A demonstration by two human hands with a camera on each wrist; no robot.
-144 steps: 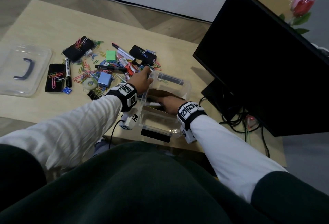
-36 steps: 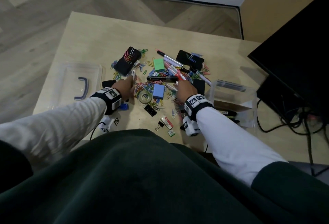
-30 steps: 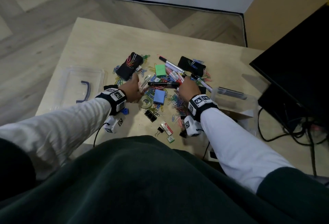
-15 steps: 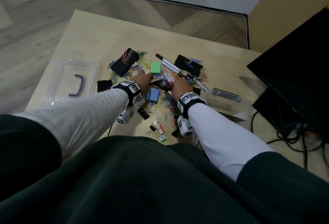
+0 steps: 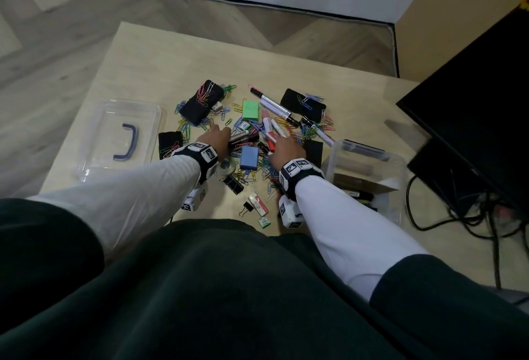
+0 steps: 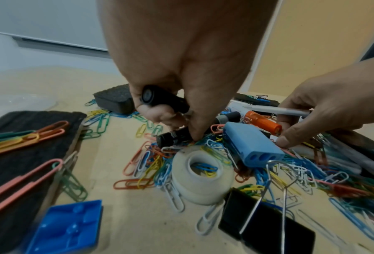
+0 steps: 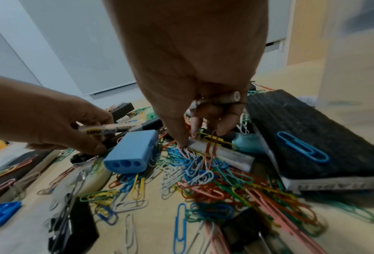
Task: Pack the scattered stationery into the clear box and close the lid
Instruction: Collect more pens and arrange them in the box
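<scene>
The clear box [image 5: 399, 168] stands open at the right of the table, with a few pens inside. Its lid [image 5: 94, 142] with a dark handle lies at the left. Between them spreads a pile of paper clips [image 5: 266, 166], markers, black erasers and a blue block [image 5: 249, 157]. My left hand [image 5: 217, 138] grips a black marker [image 6: 162, 99] in curled fingers, and its fingertips touch a second black marker [image 6: 175, 137]. My right hand [image 5: 282, 145] holds a white pen [image 7: 216, 100], and its index finger [image 7: 179, 137] presses into the clips beside a grey marker [image 7: 220, 154].
A tape roll [image 6: 201, 175], a black binder clip [image 6: 264, 221] and a blue plastic piece [image 6: 66, 228] lie near my left wrist. A black eraser [image 7: 312, 137] sits right of my right hand. A black monitor [image 5: 481, 87] and cables [image 5: 458, 216] crowd the right side.
Both hands have left the clear box and moved left into the pile. Each has since taken hold of a pen or marker.
</scene>
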